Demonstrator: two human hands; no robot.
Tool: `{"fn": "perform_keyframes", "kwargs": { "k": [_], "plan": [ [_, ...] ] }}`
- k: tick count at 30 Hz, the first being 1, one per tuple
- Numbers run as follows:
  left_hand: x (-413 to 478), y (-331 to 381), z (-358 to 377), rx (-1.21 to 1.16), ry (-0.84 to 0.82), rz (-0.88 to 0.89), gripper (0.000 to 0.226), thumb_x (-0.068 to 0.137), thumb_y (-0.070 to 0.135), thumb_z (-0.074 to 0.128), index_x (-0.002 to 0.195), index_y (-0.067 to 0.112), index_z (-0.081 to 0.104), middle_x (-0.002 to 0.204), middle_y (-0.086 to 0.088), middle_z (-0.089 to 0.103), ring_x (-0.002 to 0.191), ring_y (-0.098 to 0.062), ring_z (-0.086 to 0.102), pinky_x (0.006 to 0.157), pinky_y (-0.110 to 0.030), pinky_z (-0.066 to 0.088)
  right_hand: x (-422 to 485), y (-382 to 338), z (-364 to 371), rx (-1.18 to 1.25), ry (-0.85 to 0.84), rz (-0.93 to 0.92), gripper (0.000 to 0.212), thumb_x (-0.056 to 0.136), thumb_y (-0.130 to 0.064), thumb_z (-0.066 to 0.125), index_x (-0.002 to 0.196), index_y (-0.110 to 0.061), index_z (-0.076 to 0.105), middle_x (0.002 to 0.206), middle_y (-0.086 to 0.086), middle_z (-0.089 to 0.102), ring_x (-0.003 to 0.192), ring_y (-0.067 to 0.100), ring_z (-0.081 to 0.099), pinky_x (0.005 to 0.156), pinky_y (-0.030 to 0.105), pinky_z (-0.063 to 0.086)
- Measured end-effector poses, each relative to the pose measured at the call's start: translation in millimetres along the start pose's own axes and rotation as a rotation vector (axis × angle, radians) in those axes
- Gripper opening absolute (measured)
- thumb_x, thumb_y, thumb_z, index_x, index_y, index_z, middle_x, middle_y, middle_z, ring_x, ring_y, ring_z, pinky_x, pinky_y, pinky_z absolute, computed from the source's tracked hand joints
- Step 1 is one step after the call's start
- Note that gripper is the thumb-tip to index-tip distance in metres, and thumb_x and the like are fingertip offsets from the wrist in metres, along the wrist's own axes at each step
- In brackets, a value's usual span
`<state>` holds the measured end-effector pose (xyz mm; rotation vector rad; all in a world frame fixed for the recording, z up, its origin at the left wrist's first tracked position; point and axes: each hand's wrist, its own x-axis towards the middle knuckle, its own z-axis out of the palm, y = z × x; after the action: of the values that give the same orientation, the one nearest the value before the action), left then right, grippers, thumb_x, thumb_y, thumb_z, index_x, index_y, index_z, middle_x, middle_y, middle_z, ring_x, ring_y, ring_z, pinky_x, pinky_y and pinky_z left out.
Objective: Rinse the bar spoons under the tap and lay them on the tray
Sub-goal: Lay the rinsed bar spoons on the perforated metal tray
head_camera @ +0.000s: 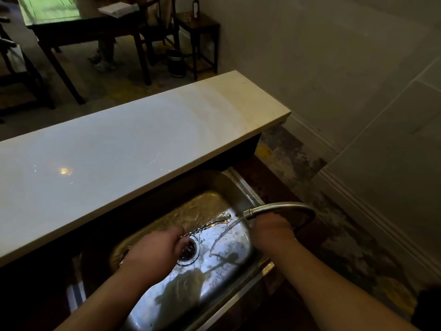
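Over the steel sink my left hand grips a twisted-stem bar spoon by its handle. The spoon's bowl points right and sits in the stream of water running from the tap spout. My right hand is under the curved tap, closed around its neck or lever; the fingers are hidden. Water falls past the spoon to the sink floor near the drain. No tray is in view.
A long white counter runs above and behind the sink. Beyond it are a dark table, chairs, a small side table with a bottle and a bin. A wall and worn floor lie to the right.
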<state>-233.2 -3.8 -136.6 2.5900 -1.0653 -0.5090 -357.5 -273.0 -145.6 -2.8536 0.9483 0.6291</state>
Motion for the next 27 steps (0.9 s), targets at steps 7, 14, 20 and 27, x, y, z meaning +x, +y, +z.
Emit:
{"fn": "perform_keyframes", "kwargs": {
  "k": [7,14,20,27],
  "plan": [
    [-4,0,-5,-0.040,0.044,-0.055,0.026,0.100,0.060,0.037,0.090,0.037,0.040,0.079,0.002,0.064,0.076,-0.022,0.063,0.061,-0.035,0.047,-12,-10,-3,0.020,-0.009,-0.007,0.045,0.086,-0.034,0.058,0.128,-0.018,0.064,0.132,0.008,0.067,0.127,0.029,0.060,0.103,0.035,0.047],
    [-14,14,-2,-0.337,0.169,-0.130,0.028,0.103,0.044,0.046,0.079,0.034,0.037,0.063,0.001,0.051,0.058,-0.010,0.050,0.054,-0.036,0.040,-74,-75,15,0.620,-0.105,-0.280,0.040,0.091,-0.044,0.054,0.127,-0.030,0.067,0.122,-0.007,0.073,0.112,0.010,0.066,0.098,0.028,0.052],
    [-25,40,-27,-0.855,0.335,-0.199,0.024,0.098,0.041,0.049,0.085,0.021,0.052,0.068,-0.004,0.062,0.063,-0.023,0.063,0.063,-0.050,0.053,-100,-127,-24,1.092,-0.341,-0.353,0.043,0.083,-0.047,0.061,0.126,-0.039,0.065,0.114,-0.018,0.077,0.107,-0.004,0.070,0.101,0.031,0.054],
    [-25,65,-107,-1.029,0.546,-0.234,0.025,0.104,0.022,0.051,0.083,0.030,0.059,0.085,0.006,0.079,0.080,-0.009,0.072,0.073,-0.029,0.053,-98,-150,-121,1.355,-0.331,-0.337,0.024,0.100,-0.005,0.059,0.111,-0.016,0.078,0.090,0.004,0.084,0.082,0.011,0.078,0.068,0.022,0.059]
  ]
}}
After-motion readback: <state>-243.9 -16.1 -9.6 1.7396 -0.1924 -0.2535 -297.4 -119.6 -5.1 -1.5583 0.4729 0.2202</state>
